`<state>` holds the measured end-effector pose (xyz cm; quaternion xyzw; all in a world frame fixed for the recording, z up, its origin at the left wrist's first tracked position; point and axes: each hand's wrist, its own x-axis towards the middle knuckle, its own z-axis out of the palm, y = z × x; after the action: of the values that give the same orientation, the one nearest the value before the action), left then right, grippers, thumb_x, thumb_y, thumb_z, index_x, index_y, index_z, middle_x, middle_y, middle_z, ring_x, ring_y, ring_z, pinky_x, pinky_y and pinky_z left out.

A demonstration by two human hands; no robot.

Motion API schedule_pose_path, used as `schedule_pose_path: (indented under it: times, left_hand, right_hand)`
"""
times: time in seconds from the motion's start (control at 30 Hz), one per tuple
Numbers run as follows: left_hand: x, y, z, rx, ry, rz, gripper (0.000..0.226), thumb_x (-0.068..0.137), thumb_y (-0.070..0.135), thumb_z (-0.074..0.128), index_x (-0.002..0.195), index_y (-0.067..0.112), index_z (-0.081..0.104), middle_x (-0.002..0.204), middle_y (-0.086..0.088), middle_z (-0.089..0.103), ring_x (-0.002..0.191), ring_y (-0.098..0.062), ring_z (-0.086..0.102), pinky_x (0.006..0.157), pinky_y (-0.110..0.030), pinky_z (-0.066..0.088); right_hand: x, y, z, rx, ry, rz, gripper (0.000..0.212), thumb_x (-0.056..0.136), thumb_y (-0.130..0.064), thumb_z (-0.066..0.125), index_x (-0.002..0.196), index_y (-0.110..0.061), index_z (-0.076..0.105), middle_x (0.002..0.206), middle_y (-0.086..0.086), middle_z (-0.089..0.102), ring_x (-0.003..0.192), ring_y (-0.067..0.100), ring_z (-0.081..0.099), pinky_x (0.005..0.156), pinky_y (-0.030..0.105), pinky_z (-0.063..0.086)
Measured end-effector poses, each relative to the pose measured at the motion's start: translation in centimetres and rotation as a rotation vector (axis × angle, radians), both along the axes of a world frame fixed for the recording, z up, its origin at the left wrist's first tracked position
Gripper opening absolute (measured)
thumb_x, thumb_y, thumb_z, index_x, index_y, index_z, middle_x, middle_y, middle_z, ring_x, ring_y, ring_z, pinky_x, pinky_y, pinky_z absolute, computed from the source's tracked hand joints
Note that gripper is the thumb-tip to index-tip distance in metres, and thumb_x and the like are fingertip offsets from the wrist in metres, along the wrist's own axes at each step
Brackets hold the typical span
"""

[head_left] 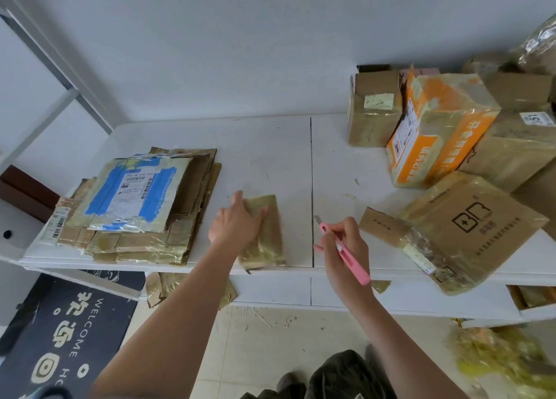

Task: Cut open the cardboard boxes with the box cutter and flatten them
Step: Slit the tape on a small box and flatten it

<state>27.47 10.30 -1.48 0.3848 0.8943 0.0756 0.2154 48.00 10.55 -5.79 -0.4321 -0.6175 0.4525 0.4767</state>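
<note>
A small flattened cardboard box, covered in yellowish tape, lies at the front edge of the white table. My left hand presses flat on its left half with straight fingers. My right hand grips a pink box cutter to the right of that box, blade tip pointing up and left, above the table's centre seam. A stack of flattened boxes lies at the left. Whole boxes stand at the right: an orange one, a brown one with a black logo and a small brown one.
More taped boxes pile up at the far right against the wall. Cardboard scraps hang below the table's front edge. A dark welcome mat lies on the floor at the left, and crumpled tape lies on the floor at the right.
</note>
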Motion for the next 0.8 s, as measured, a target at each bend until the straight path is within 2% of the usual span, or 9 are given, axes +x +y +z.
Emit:
schedule_pose_path:
  times: [0.1, 0.2, 0.3, 0.4, 0.47, 0.53, 0.57, 0.67, 0.8]
  left_hand:
    - [0.8, 0.6, -0.1, 0.112, -0.316, 0.191, 0.051, 0.096, 0.053, 0.049, 0.133, 0.02, 0.036, 0.113, -0.011, 0.058, 0.072, -0.031, 0.069, 0.054, -0.038, 0.06]
    - [1.3, 1.0, -0.5, 0.23, -0.68, 0.503, 0.049, 0.092, 0.044, 0.063, 0.119, 0.015, 0.033, 0.111, -0.011, 0.05, 0.064, -0.033, 0.068, 0.047, -0.038, 0.059]
    - [1.4, 0.7, -0.4, 0.246, -0.754, 0.627, 0.06, 0.088, 0.046, 0.069, 0.119, 0.012, 0.03, 0.095, -0.012, 0.051, 0.052, -0.03, 0.066, 0.036, -0.029, 0.051]
    - [1.2, -0.4, -0.1, 0.128, -0.592, 0.506, 0.06, 0.091, 0.056, 0.059, 0.122, 0.01, 0.037, 0.082, -0.014, 0.062, 0.047, -0.026, 0.067, 0.045, -0.032, 0.056]
    - [0.9, -1.3, -0.2, -0.024, -0.172, 0.251, 0.061, 0.093, 0.063, 0.046, 0.115, 0.005, 0.046, 0.079, -0.007, 0.061, 0.062, -0.025, 0.069, 0.06, -0.035, 0.055]
    - [0.5, -1.5, -0.5, -0.006, 0.268, 0.022, 0.055, 0.094, 0.061, 0.045, 0.12, 0.012, 0.044, 0.099, -0.005, 0.05, 0.092, -0.029, 0.062, 0.067, -0.036, 0.046]
    - [0.4, -1.3, -0.6, 0.077, 0.343, -0.08, 0.05, 0.095, 0.055, 0.048, 0.127, 0.017, 0.042, 0.115, -0.008, 0.045, 0.107, -0.031, 0.057, 0.075, -0.04, 0.046]
    - [-0.3, -0.4, -1.8, 0.193, 0.126, -0.419, 0.052, 0.099, 0.039, 0.049, 0.147, 0.026, 0.034, 0.156, -0.003, 0.024, 0.145, -0.027, 0.023, 0.118, -0.049, 0.022]
    - [-0.6, -0.6, -3.6, 0.222, -0.114, -0.416, 0.078, 0.088, 0.06, 0.055, 0.152, 0.028, 0.022, 0.159, 0.013, 0.012, 0.148, -0.008, -0.007, 0.118, -0.047, 0.016]
  right_hand:
    - [-0.4, -0.5, -0.3, -0.024, 0.039, -0.01, 0.019, 0.1, -0.006, 0.05, 0.088, -0.02, 0.045, 0.077, -0.003, 0.061, 0.073, 0.023, 0.065, 0.065, 0.057, 0.058]
    - [-0.8, -0.8, -0.7, -0.017, 0.101, -0.045, 0.011, 0.101, -0.012, 0.05, 0.092, -0.01, 0.046, 0.077, 0.007, 0.062, 0.073, 0.028, 0.067, 0.066, 0.056, 0.058]
    - [-1.2, -0.9, -1.0, -0.006, 0.107, -0.1, 0.017, 0.102, -0.018, 0.049, 0.093, -0.005, 0.045, 0.08, 0.023, 0.062, 0.078, 0.046, 0.065, 0.064, 0.067, 0.051]
    - [-1.7, -0.6, -1.1, -0.03, 0.13, -0.11, 0.014, 0.102, -0.016, 0.049, 0.093, -0.006, 0.045, 0.085, 0.008, 0.067, 0.081, 0.039, 0.069, 0.066, 0.067, 0.052]
    - [-2.0, 0.0, -1.1, -0.046, 0.155, -0.082, 0.01, 0.102, -0.015, 0.05, 0.095, -0.008, 0.046, 0.092, -0.009, 0.07, 0.086, 0.024, 0.072, 0.07, 0.057, 0.059]
    - [-2.4, 0.8, -1.2, -0.076, 0.188, -0.049, 0.009, 0.102, -0.016, 0.05, 0.095, -0.013, 0.046, 0.101, -0.016, 0.07, 0.094, 0.016, 0.073, 0.074, 0.045, 0.062]
    - [-2.5, 1.1, -1.4, -0.095, 0.202, -0.037, 0.009, 0.102, -0.017, 0.05, 0.095, -0.014, 0.047, 0.103, -0.014, 0.07, 0.096, 0.015, 0.072, 0.074, 0.042, 0.062]
    - [-2.6, 2.1, -2.1, -0.123, 0.212, -0.016, 0.009, 0.102, -0.017, 0.051, 0.094, -0.014, 0.048, 0.101, -0.004, 0.071, 0.095, 0.016, 0.072, 0.074, 0.039, 0.062]
    - [-2.4, 3.2, -2.7, -0.11, 0.162, 0.029, 0.01, 0.101, -0.023, 0.053, 0.092, -0.024, 0.05, 0.097, -0.001, 0.071, 0.094, 0.018, 0.072, 0.072, 0.041, 0.062]
